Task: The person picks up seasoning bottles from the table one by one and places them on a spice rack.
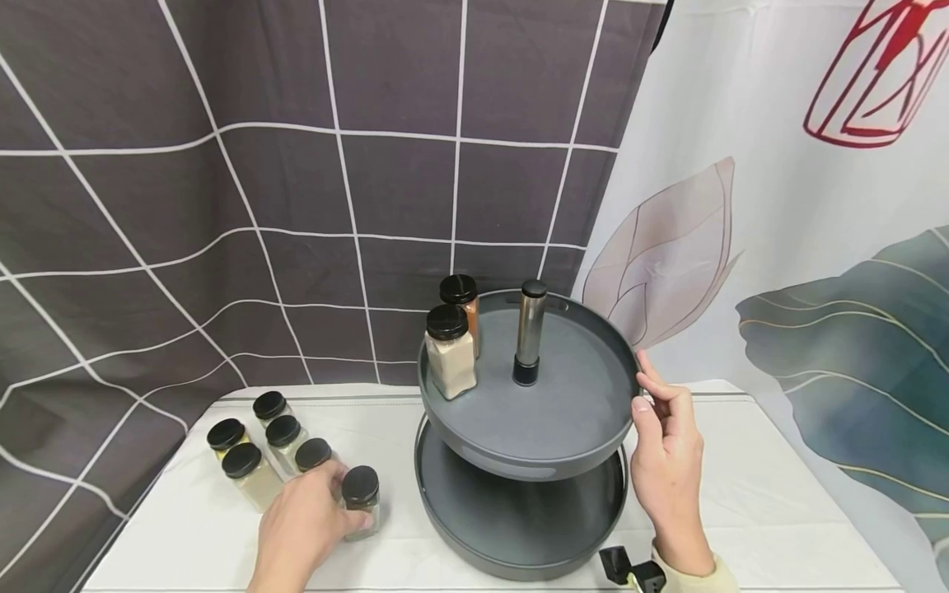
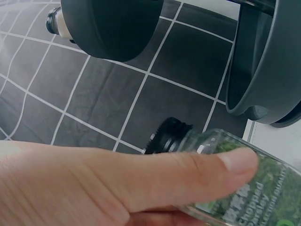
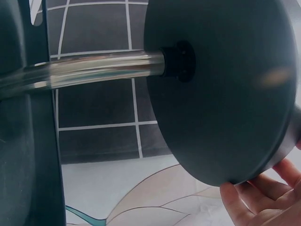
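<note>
My left hand (image 1: 302, 527) grips a glass spice jar (image 1: 362, 515) with a black lid, low at the front left of the table. In the left wrist view the label on this chopped parsley jar (image 2: 256, 188) shows beside the thumb, with green flakes behind the glass. My right hand (image 1: 670, 461) touches the right rim of the upper tray of a grey two-tier rack (image 1: 578, 420). Its fingertips (image 3: 230, 190) lie along the outer edge in the right wrist view. A jar of pale powder (image 1: 451, 362) and an orange-brown spice jar (image 1: 472, 321) stand on that upper tray's left side.
Several black-lidded jars (image 1: 255, 478) stand grouped on the white table (image 1: 178, 527) left of the rack. The lower tray (image 1: 519, 527) sits beneath the upper one, and a metal post (image 1: 530, 329) rises from the upper tray. A grey gridded curtain (image 1: 400, 189) hangs behind.
</note>
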### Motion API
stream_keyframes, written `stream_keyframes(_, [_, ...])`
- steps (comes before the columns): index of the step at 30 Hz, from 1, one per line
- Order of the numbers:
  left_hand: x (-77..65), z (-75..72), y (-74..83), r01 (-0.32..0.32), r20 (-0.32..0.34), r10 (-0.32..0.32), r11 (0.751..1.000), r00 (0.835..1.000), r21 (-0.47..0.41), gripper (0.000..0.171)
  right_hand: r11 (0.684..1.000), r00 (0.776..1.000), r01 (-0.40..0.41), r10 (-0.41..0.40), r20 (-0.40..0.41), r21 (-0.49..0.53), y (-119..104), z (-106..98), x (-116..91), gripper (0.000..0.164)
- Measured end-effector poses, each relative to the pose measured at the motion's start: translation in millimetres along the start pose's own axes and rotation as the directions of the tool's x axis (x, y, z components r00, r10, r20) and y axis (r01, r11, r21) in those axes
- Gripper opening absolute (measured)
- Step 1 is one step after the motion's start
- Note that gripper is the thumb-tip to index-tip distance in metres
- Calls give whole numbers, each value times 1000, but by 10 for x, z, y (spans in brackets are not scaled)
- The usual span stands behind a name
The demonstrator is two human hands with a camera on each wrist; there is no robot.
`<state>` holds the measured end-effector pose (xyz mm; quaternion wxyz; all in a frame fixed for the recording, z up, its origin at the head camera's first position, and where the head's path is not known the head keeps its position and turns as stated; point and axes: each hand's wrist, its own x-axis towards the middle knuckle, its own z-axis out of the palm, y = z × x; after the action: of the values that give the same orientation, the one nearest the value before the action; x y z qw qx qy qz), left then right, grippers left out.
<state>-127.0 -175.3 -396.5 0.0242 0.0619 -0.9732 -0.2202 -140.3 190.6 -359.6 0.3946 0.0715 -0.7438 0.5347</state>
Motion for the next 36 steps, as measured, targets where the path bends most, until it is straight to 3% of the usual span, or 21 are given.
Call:
stream_keyframes(8, [-3,-39,11,-27,-62,27,1000,998,-2,62,998,1000,-11,10,5,61,10,-16,14,22])
stream_keyframes(22, [-46,-117,61,-26,-110,22,999,994,-28,66,999,1000,-17,16,7,35,11,-24,15,21])
stream_keyframes(28, [-83,-182,98,-6,-104,1,999,995,-53,69,998,1000,-8,7,9,55,-5,-14,11,22])
stream_keyframes(36, [-130,-263,130,9,-143,-23,995,989,-98,71,998,1000,-10,9,16,54,-23,-14,18,23])
